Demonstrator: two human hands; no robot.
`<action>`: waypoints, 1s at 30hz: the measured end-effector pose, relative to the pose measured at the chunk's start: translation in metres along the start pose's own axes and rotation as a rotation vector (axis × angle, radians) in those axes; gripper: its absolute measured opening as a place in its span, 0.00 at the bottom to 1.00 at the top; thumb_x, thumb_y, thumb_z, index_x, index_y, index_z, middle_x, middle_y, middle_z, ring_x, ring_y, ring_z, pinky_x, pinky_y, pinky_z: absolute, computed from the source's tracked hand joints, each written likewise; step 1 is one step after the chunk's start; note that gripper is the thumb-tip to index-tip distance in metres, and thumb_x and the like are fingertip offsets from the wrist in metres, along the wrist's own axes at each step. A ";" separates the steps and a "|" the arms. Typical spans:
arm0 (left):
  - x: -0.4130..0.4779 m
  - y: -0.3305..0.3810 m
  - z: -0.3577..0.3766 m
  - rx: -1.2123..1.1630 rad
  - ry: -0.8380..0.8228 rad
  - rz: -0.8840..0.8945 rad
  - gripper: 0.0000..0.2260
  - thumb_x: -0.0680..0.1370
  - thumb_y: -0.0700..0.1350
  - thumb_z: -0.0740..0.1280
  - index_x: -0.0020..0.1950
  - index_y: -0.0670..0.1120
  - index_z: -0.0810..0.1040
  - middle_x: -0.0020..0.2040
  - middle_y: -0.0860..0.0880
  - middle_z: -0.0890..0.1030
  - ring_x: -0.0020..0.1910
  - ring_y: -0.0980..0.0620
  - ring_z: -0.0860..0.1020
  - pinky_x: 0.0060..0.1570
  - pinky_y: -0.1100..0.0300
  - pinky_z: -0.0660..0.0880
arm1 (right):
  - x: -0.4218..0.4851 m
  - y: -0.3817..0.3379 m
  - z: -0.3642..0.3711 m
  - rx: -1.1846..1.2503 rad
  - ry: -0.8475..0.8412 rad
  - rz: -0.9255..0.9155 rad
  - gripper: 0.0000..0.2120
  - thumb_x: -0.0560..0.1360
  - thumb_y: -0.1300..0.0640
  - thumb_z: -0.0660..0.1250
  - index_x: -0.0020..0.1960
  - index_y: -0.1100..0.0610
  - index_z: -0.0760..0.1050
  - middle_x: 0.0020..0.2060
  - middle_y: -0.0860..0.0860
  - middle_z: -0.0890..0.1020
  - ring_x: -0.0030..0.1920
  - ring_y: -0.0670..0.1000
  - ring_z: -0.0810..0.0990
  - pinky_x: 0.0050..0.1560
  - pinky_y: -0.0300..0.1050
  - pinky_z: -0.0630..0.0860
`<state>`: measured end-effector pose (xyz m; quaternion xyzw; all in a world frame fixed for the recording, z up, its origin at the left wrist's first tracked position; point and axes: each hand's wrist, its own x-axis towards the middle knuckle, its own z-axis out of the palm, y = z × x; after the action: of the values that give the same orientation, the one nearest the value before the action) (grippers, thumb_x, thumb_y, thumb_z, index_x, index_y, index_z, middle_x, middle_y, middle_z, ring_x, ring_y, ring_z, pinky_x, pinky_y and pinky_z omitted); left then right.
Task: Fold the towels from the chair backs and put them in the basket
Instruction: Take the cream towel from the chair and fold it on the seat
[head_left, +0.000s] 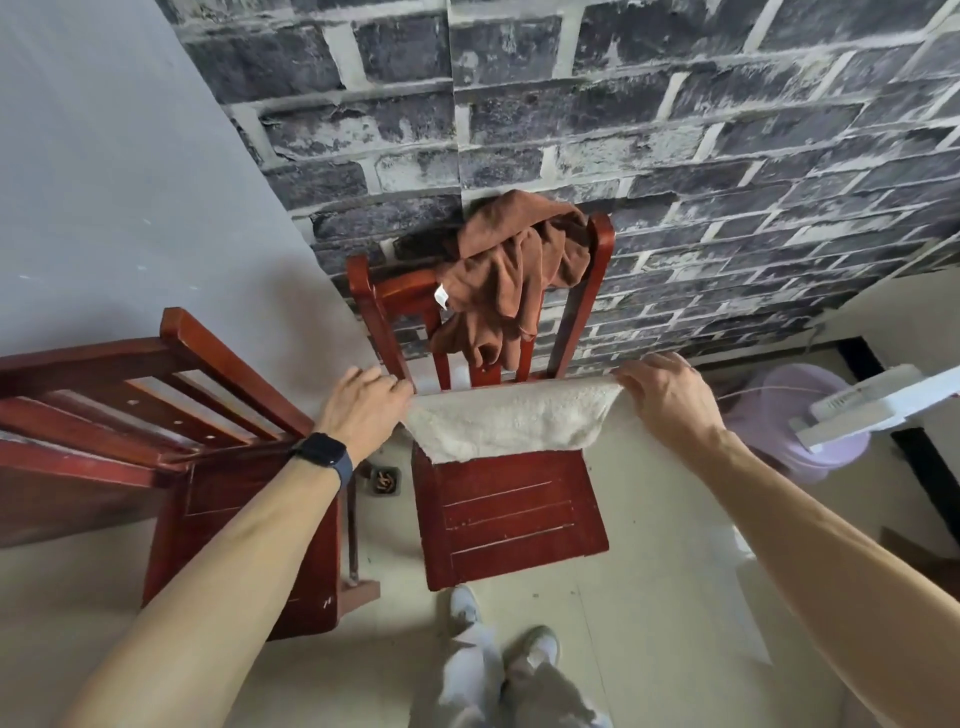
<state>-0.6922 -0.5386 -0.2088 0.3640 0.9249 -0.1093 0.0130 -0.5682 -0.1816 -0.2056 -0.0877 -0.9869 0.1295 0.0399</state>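
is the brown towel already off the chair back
No, the brown towel is draped in a bunch over the chair back, while both hands hold only the cream towel.

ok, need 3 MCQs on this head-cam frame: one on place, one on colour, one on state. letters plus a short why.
1. Where is the brown towel?
A. on the chair seat
B. over the chair back
C. on the floor

2. What colour is the towel held between the hands?
A. cream
B. blue
C. green

3. How is the cream towel held?
A. one hand only
B. stretched between both hands
C. lying unheld

Key: 1 B, it drapes over the top rail; 2 A, pale fleecy cloth; 3 B, left hand and right hand each grip an end.
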 end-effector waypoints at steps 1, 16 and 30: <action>0.003 0.000 0.003 -0.018 0.045 -0.002 0.00 0.76 0.42 0.70 0.46 0.46 0.80 0.41 0.48 0.84 0.44 0.45 0.78 0.43 0.53 0.70 | 0.003 0.001 0.006 0.011 0.035 0.003 0.08 0.79 0.59 0.69 0.55 0.59 0.84 0.47 0.56 0.85 0.50 0.63 0.80 0.44 0.57 0.81; -0.107 0.105 0.219 -0.238 -0.242 0.002 0.06 0.65 0.39 0.76 0.38 0.43 0.81 0.34 0.45 0.81 0.37 0.42 0.80 0.41 0.51 0.75 | -0.173 0.040 0.244 0.124 -0.305 0.135 0.08 0.74 0.66 0.73 0.52 0.58 0.85 0.46 0.56 0.85 0.44 0.63 0.79 0.37 0.56 0.82; -0.088 0.101 0.324 -1.408 -0.443 -0.944 0.10 0.72 0.54 0.75 0.50 0.52 0.80 0.43 0.57 0.82 0.45 0.55 0.79 0.47 0.63 0.76 | -0.143 0.062 0.318 0.827 -0.372 0.876 0.06 0.74 0.53 0.73 0.48 0.54 0.80 0.37 0.49 0.82 0.31 0.42 0.81 0.31 0.33 0.74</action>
<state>-0.5777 -0.5941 -0.5353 -0.1792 0.8078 0.4247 0.3674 -0.4497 -0.2277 -0.5362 -0.4372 -0.7180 0.5178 -0.1588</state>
